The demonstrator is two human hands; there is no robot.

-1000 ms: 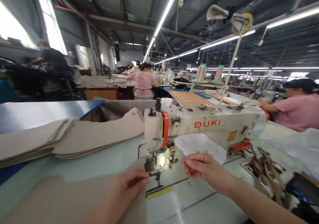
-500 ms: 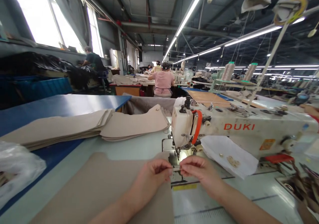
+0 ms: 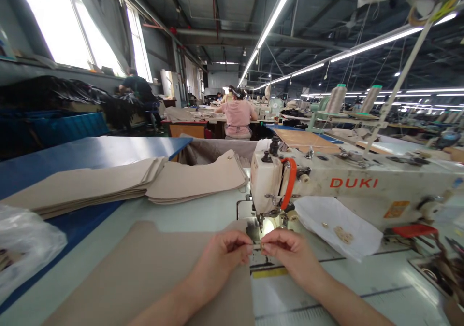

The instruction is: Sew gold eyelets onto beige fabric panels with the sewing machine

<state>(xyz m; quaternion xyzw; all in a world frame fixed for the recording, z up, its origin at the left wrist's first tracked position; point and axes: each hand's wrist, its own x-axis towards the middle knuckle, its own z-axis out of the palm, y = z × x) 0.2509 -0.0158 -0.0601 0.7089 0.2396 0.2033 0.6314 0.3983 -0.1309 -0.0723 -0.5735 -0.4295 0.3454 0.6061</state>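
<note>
Just in front of the needle area of the sewing machine (image 3: pixel 275 183), a short, narrow pale strip (image 3: pixel 256 246) is stretched between my two hands. My left hand (image 3: pixel 221 256) pinches its left end between thumb and fingers, wrist over a large taupe fabric panel (image 3: pixel 155 268) lying flat on the table. The other end is pinched by my right hand (image 3: pixel 295 256), its fingertips close to the left ones. Most of the strip is hidden by the fingers. Right of the needle lies a sheet of white paper (image 3: pixel 337 219) with several small gold-coloured pieces (image 3: pixel 342 235) on it.
Stacks of cut taupe pieces (image 3: pixel 195 178) lie at the back left. A clear plastic bag (image 3: pixel 29 248) sits at the left edge. Beyond the machine are thread cones (image 3: pixel 335 99) and a seated person in pink (image 3: pixel 238 116). Tools and straps (image 3: pixel 445 263) fill a recess at right.
Both hands keep their pinch on the strip, nearly in place. My view has shifted slightly, so the machine and the paper appear a little further right.
</note>
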